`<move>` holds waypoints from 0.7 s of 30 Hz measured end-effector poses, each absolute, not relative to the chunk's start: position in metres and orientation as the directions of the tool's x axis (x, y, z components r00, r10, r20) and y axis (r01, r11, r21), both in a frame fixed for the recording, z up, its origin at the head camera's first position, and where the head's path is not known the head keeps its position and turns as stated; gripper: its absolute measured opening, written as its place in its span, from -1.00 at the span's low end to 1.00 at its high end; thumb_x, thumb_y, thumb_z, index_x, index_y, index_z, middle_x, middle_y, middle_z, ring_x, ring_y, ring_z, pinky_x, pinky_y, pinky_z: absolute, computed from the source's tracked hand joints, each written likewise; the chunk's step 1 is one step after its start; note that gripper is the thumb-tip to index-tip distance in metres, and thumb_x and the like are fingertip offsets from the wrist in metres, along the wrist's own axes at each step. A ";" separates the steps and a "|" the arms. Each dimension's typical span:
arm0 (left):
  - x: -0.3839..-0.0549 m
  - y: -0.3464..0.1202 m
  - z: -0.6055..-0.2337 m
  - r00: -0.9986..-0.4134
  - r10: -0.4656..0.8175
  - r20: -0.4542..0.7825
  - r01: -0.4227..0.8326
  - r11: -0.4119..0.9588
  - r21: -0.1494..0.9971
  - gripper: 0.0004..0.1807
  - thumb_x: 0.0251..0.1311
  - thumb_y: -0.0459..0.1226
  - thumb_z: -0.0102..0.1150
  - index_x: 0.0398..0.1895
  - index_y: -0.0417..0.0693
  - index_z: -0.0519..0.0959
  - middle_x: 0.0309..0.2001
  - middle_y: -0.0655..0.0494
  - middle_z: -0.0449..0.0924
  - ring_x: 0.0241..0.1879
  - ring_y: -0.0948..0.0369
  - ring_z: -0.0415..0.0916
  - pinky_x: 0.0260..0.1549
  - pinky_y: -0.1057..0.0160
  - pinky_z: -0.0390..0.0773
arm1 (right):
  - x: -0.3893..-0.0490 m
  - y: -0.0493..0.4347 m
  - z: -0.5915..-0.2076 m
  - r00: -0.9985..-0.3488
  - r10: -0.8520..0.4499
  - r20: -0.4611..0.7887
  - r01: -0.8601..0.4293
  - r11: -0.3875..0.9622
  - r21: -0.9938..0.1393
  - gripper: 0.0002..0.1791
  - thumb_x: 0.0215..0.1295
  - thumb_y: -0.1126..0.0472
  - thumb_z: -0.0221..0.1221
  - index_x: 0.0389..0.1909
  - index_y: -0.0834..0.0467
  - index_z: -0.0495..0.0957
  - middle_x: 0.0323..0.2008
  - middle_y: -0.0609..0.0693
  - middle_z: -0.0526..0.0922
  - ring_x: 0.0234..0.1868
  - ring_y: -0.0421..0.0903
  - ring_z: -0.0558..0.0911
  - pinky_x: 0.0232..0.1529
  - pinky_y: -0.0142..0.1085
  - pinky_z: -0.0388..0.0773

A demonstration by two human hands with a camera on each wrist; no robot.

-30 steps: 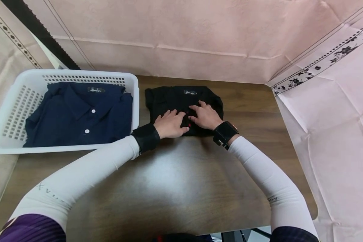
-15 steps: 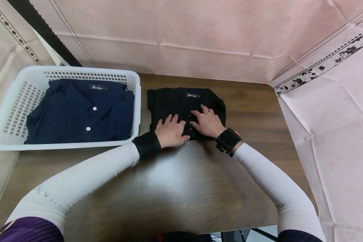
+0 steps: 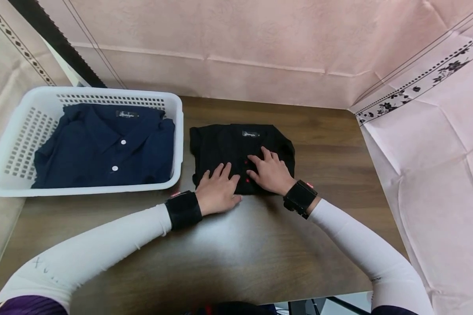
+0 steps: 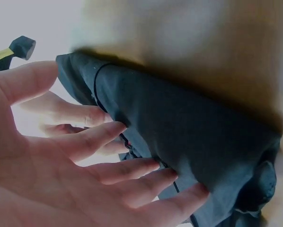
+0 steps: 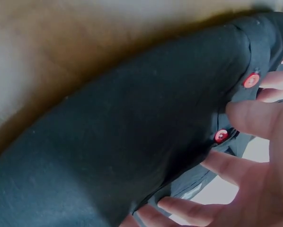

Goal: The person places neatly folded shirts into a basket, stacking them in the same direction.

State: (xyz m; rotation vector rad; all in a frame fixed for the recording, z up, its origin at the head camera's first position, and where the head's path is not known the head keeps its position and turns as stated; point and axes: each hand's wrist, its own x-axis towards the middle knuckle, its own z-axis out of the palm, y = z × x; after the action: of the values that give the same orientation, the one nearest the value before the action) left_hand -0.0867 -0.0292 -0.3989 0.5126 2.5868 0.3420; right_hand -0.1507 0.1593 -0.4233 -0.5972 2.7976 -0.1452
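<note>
A folded black shirt (image 3: pixel 220 144) with red buttons and a collar label lies on the wooden table. My left hand (image 3: pixel 217 189) rests on its near left part, fingers spread, the palm over the table at the near edge. On the right half, beside the buttons, my right hand (image 3: pixel 273 173) touches the cloth with spread fingertips. The left wrist view shows straight fingers (image 4: pixel 132 170) against the black shirt (image 4: pixel 189 123). In the right wrist view, the thumb (image 5: pixel 250 118) lies near two red buttons (image 5: pixel 221 136). Neither hand grips the fabric.
A white plastic basket (image 3: pixel 8 186) stands to the left, with a folded navy shirt (image 3: pixel 90 153) with white buttons inside. The wooden table (image 3: pixel 236 262) extends in front of and to the right of the black shirt. Pale pink cloth (image 3: pixel 220 52) hangs behind.
The black shirt has slid toward the person, away from the back edge of the table, with both hands on it. The basket has stayed in place.
</note>
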 end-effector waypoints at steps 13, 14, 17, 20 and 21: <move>-0.054 -0.037 -0.397 -0.768 0.486 -0.417 0.349 0.863 0.364 -0.22 0.27 0.21 0.01 0.47 0.02 0.29 0.55 -0.16 -0.02 0.50 -0.11 -0.06 0.32 -0.31 0.12 | -0.107 0.168 -0.422 -0.880 -0.426 -0.211 -0.412 0.904 -0.111 -0.38 0.37 -0.18 0.05 0.38 0.00 0.41 0.41 0.37 0.21 0.28 0.35 0.35 0.10 0.26 0.46; -0.051 -0.037 -0.397 -0.765 0.491 -0.418 0.354 0.861 0.364 -0.22 0.27 0.21 0.01 0.47 0.02 0.29 0.55 -0.16 -0.02 0.50 -0.11 -0.06 0.31 -0.30 0.13 | -0.104 0.168 -0.422 -0.879 -0.430 -0.204 -0.416 0.903 -0.109 -0.38 0.37 -0.18 0.05 0.37 0.00 0.42 0.41 0.38 0.22 0.27 0.35 0.36 0.09 0.26 0.47; -0.043 -0.040 -0.397 -0.756 0.506 -0.415 0.369 0.854 0.367 -0.21 0.27 0.21 0.02 0.47 0.02 0.29 0.55 -0.15 0.00 0.49 -0.10 -0.05 0.31 -0.29 0.16 | -0.094 0.170 -0.423 -0.876 -0.444 -0.190 -0.432 0.896 -0.103 -0.39 0.37 -0.18 0.05 0.36 0.00 0.44 0.40 0.38 0.24 0.25 0.34 0.39 0.05 0.24 0.50; -0.035 -0.042 -0.397 -0.748 0.525 -0.406 0.391 0.843 0.369 -0.21 0.27 0.22 0.01 0.47 0.01 0.29 0.54 -0.16 0.01 0.49 -0.09 -0.03 0.30 -0.27 0.20 | -0.085 0.171 -0.422 -0.875 -0.451 -0.178 -0.442 0.892 -0.093 -0.40 0.36 -0.18 0.06 0.35 0.00 0.45 0.39 0.38 0.26 0.24 0.33 0.40 0.03 0.21 0.53; -0.032 -0.043 -0.397 -0.746 0.531 -0.403 0.398 0.839 0.370 -0.21 0.27 0.22 0.01 0.47 0.01 0.29 0.54 -0.16 0.01 0.49 -0.09 -0.03 0.30 -0.26 0.20 | -0.083 0.172 -0.422 -0.874 -0.454 -0.174 -0.445 0.891 -0.089 -0.40 0.36 -0.18 0.06 0.35 -0.01 0.45 0.39 0.37 0.27 0.24 0.32 0.40 0.02 0.20 0.53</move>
State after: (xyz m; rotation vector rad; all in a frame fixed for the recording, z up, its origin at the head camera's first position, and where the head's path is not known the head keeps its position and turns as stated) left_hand -0.0323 -0.0430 -0.3974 0.6825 2.5142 0.3569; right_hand -0.0826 0.1717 -0.4217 -0.6878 2.8685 -0.0692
